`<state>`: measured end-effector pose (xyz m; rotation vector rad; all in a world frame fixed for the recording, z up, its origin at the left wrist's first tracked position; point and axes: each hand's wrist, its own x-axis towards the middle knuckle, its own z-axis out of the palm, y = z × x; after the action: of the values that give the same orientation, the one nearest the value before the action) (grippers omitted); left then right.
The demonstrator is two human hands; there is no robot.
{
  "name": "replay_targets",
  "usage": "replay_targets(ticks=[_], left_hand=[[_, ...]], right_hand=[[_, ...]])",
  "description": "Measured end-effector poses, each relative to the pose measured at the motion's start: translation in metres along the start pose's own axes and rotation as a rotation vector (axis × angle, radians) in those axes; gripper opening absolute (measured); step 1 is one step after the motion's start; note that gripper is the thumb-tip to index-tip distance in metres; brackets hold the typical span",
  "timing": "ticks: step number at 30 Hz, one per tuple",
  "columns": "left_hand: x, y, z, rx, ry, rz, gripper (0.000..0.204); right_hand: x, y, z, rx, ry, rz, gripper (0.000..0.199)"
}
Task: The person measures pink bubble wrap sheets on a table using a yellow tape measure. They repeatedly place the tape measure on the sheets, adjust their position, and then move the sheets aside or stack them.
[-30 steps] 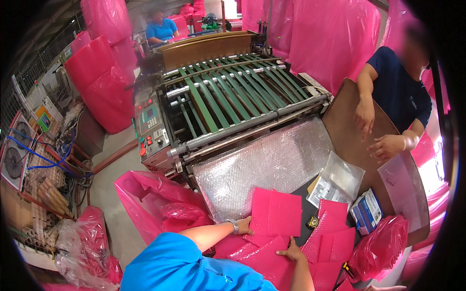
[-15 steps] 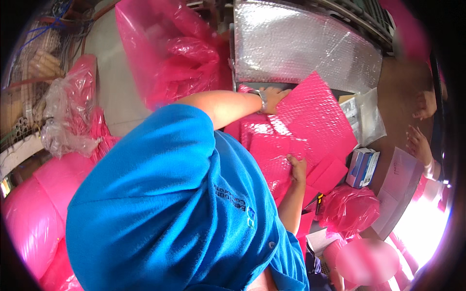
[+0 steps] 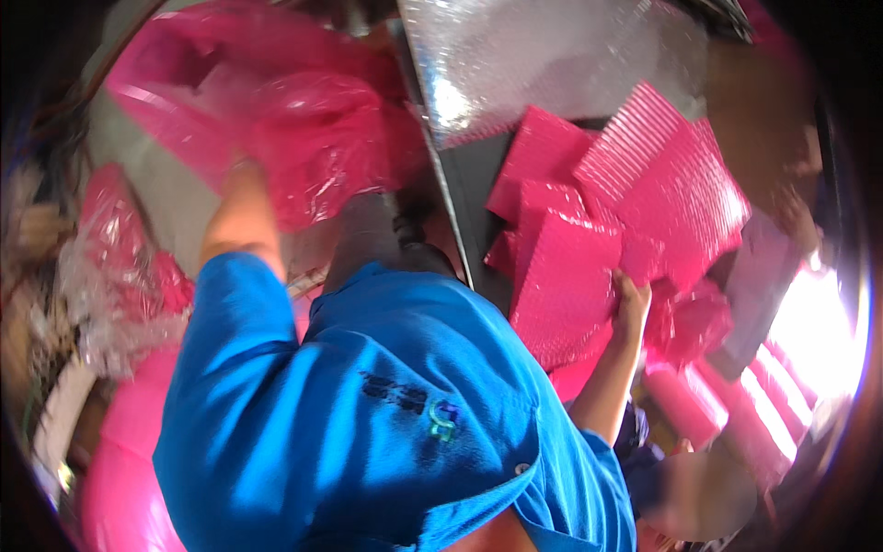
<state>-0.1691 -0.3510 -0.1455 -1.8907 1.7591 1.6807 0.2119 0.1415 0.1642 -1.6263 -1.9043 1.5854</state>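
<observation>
At the left, my left hand [image 3: 243, 177] reaches to the edge of a large translucent pink plastic bag [image 3: 313, 120]. Motion smears its fingers, and the bag partly covers them. My right hand [image 3: 631, 302] grips the right edge of a pink bubble-wrap pouch [image 3: 566, 285], its thumb on top. Under and behind that pouch lie several more pink bubble-wrap pouches [image 3: 667, 184], fanned out across the dark tabletop [image 3: 480, 166].
Clear bubble wrap [image 3: 552, 64] covers the table's far part. The table's metal edge [image 3: 441, 189] runs between bag and pouches. Crumpled pink plastic [image 3: 699, 317] and pink rolls [image 3: 685, 402] lie at right. Another person's hand [image 3: 796, 219] is at far right; someone else sits lower right.
My left hand has left the pouches and swung left to the large pink bag. My right hand has shifted right with a pouch, and the pouches now lie spread differently. My view has turned.
</observation>
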Motion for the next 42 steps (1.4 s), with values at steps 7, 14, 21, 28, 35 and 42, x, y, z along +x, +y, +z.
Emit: replay_targets(ticks=[7, 14, 21, 28, 35, 42], left_hand=[[0.060, 0.010, -0.014, -0.536, -0.380, 0.066, 0.053], [-0.022, 0.040, -0.013, 0.212, -0.243, -0.082, 0.073], [0.076, 0.018, -0.012, -0.053, -0.276, 0.127, 0.046], [-0.057, -0.069, -0.131, 0.239, -0.608, 0.309, 0.046], [-0.111, -0.123, -0.233, -0.198, -0.620, 0.008, 0.024], [-0.142, -0.078, -0.294, -0.585, -0.488, -0.082, 0.026]], right_hand=[[0.013, -0.003, -0.029, 0.043, 0.154, 0.155, 0.029], [0.003, 0.007, -0.123, 0.044, 0.279, -0.035, 0.032], [-0.060, -0.017, -0.116, -0.242, 0.290, -0.203, 0.033], [-0.108, -0.067, -0.085, -0.232, 0.087, -0.372, 0.034], [-0.125, -0.135, 0.074, -0.111, -0.413, -0.568, 0.052], [-0.143, -0.179, 0.273, -0.320, -0.958, -0.536, 0.025]])
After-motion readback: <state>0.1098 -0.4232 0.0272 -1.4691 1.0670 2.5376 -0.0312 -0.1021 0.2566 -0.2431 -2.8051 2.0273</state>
